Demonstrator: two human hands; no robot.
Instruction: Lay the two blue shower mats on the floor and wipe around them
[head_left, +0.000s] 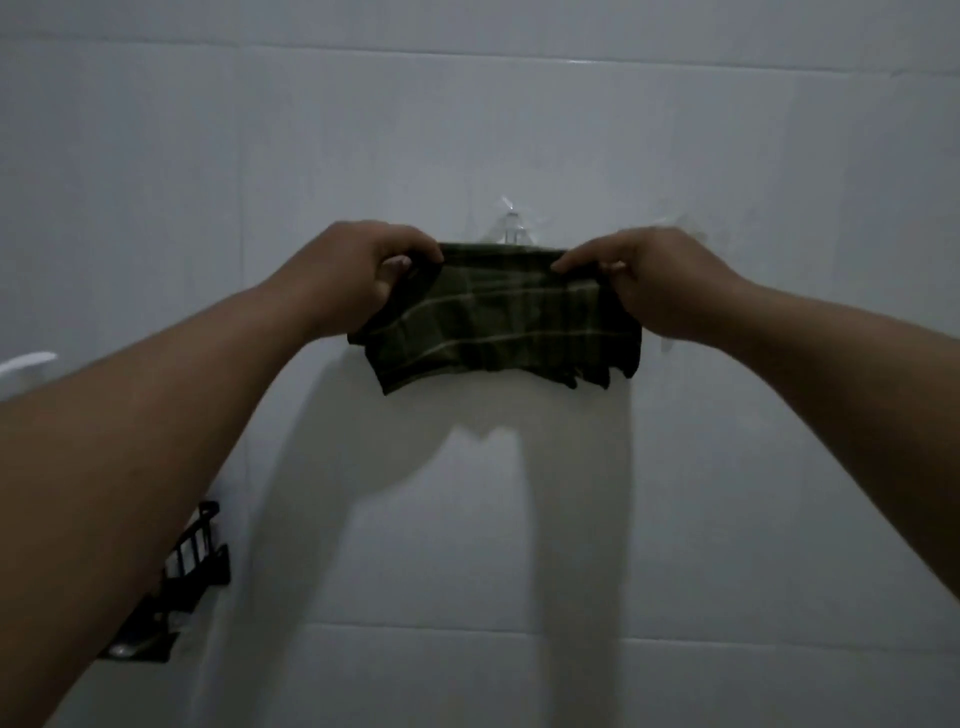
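Both the left hand and right hand grip pinches the green checked cloth just below the wall hook; mats and floor are unseen, so progress cannot be judged.

White tiled wall with pale grout lines. A clear plastic hook sits near its centre. A black wire rack hangs at the lower left; a white fixture at the left edge.

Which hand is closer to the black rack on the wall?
Left. The black rack sits low on the wall, beside and below the left forearm. The left hand pinches the green checked cloth higher up; the right hand holds the cloth's far end, farther from the rack.
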